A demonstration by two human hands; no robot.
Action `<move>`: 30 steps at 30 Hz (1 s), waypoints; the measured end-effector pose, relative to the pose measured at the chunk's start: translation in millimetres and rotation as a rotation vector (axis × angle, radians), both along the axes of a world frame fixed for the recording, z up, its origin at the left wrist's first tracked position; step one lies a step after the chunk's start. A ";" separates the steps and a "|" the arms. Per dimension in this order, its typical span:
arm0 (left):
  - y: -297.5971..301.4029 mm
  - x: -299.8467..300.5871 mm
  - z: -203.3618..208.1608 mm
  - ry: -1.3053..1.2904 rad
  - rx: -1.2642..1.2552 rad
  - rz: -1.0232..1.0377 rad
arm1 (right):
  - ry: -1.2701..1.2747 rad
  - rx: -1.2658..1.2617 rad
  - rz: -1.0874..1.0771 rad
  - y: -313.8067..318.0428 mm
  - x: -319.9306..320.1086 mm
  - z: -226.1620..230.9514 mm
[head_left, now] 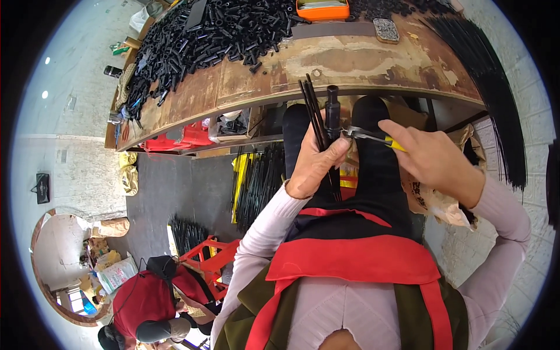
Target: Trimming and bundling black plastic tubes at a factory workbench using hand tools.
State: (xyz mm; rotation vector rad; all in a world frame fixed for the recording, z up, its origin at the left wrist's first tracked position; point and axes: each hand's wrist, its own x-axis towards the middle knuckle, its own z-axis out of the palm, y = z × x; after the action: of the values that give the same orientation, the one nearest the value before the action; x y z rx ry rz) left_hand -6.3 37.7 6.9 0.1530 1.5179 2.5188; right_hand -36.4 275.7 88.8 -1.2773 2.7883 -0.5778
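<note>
With our lap as the clock's centre, our red apron (356, 258) lies at 6. Our left hand (312, 162), at 11, pinches thin black rods (315, 116) and a black tube (332, 111) together; the tube stands nearly upright at 12. Our right hand (440, 160), at 2, wraps the yellow handles of pliers (376, 137), whose tips sit at the tube's lower part, on its 3 o'clock side; we cannot tell whether they bite. Beyond, we face a worn workbench (361, 64), with heaped black parts (216, 41) at 11, long rods (493, 76) hanging at 2 and an orange tray (324, 13) at 12. A co-worker (137, 303) in red is at 8.
</note>
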 end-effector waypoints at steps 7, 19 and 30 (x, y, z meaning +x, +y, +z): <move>-10.4 0.8 3.9 0.013 0.009 -0.199 | -0.988 -0.175 -0.102 -4.5 13.0 -16.2; -18.7 -4.3 20.5 0.074 -0.155 -0.241 | -1.826 -0.382 -0.068 -1.8 3.0 -13.5; -24.7 -7.8 13.6 0.052 -0.051 -0.239 | -0.898 -0.174 -0.152 -15.6 5.9 17.9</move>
State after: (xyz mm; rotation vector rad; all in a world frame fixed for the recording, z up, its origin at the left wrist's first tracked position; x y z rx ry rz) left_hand -14.1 13.0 20.6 0.3717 1.4830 2.3044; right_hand -30.5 260.2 106.7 -0.5732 2.0976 -1.0853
